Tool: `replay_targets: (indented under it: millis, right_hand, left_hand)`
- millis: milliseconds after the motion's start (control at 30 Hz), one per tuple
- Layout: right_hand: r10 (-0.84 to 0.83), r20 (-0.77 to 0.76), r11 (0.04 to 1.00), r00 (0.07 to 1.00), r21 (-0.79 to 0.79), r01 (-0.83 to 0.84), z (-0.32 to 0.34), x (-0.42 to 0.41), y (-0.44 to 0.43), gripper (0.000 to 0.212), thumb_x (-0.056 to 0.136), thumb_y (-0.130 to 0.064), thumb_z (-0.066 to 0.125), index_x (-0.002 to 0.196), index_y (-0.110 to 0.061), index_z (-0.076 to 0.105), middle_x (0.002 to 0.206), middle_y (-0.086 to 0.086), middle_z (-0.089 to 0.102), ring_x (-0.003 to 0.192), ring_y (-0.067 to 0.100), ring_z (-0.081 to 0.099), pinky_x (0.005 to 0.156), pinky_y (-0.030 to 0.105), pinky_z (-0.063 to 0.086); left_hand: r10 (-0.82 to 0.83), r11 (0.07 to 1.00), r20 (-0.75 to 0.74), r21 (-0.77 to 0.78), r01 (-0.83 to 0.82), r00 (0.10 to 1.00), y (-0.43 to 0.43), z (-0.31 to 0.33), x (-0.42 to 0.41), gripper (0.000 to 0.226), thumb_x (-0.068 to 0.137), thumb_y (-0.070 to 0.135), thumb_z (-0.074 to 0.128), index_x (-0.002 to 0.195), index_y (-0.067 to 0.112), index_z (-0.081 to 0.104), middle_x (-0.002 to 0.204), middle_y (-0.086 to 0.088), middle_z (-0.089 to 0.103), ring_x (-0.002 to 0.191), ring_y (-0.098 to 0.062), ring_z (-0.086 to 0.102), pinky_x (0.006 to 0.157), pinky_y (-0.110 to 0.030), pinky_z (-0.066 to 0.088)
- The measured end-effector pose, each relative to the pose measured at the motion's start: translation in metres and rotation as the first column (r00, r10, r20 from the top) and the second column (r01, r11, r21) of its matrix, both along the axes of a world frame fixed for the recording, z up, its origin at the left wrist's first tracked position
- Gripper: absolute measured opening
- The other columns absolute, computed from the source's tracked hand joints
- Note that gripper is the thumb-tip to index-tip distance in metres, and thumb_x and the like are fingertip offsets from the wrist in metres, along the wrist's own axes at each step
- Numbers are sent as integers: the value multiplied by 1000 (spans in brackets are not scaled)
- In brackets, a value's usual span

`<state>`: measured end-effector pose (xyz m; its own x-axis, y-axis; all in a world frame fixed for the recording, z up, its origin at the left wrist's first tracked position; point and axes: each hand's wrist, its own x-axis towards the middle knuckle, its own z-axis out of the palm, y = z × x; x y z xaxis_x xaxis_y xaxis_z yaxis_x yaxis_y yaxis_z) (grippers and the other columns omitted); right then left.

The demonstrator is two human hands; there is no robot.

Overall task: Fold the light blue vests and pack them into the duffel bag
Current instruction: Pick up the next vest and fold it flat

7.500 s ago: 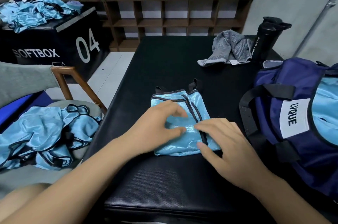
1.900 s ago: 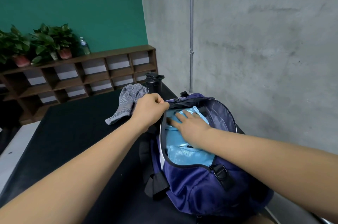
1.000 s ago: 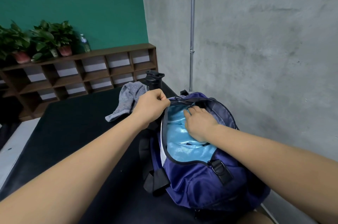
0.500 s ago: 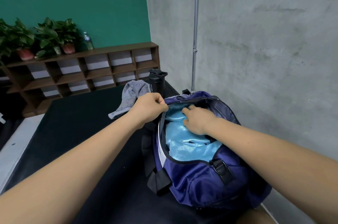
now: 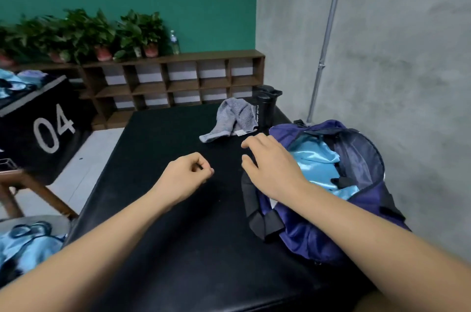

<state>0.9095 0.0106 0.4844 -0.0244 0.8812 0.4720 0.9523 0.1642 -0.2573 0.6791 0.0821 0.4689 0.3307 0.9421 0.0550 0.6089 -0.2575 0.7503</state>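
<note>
Left hand [image 5: 186, 176]: over the middle of the tabletop [image 5: 204, 248], fingers curled in to the palm, thumb against the forefinger, nothing held.

Right hand [image 5: 271, 166]: fingers spread and relaxed, palm down, nothing held. It sits over the left rim of the duffel bag [image 5: 318, 237]; whether it touches the rim cannot be told.

Duffel bag: navy, at the right edge of the tabletop, its top unzipped and gaping. A black strap [image 5: 260, 218] hangs down its left side.

Light blue vests [image 5: 314, 158]: packed inside the bag and showing through the opening, with a black trim piece lying on top of them.

Grey cloth [image 5: 232, 118]: crumpled near the far right corner of the tabletop.

Black bottle [image 5: 265, 110]: upright, just beside the cloth on its right.

Loose vests [image 5: 28, 243]: a heap of light blue vests on a chair seat beyond the left edge of the tabletop.

Black box [image 5: 46, 125]: marked "04", standing on the floor to the far left, with more light blue cloth [image 5: 12, 82] on top.

Wooden shelf [image 5: 178, 82]: against the green wall, carrying potted plants [image 5: 102, 34] and a clear bottle [image 5: 174, 42].
</note>
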Motion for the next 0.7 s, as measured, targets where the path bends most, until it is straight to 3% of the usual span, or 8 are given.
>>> replay_targets:
  millis: [267, 567, 700]
  right_hand:
    - [171, 35, 969, 985, -188, -162, -40, -111, 10, 33, 109, -41, 47, 136, -23, 56, 128, -4, 58, 120, 22, 50, 103, 40, 43]
    - [303, -15, 892, 953, -348, -289, -104, -222, 18, 37, 109, -41, 45, 140, -24, 54, 135, -5, 56, 126, 20, 49, 108, 39, 41]
    - [352, 16, 880, 936, -346, -325, -125, -256, 20, 42, 109, -41, 45, 147, -24, 53, 149, -7, 48, 139, 18, 44, 116, 38, 33]
  left_hand:
    - [211, 977, -34, 19, -211, 977, -22, -37, -134, 4, 91, 31, 71, 88, 28, 71, 78, 8, 74, 66, -4, 63, 63, -25, 52]
    - [402, 915, -84, 5, -403, 912, -40, -81, -256, 4, 86, 27, 72, 85, 24, 70, 76, 6, 75, 73, -9, 71, 74, -31, 57]
    - [469, 883, -129, 25, -469, 874, -42, -95, -303, 7, 87, 27, 72, 84, 23, 67, 69, 7, 73, 64, -6, 66, 65, -30, 52]
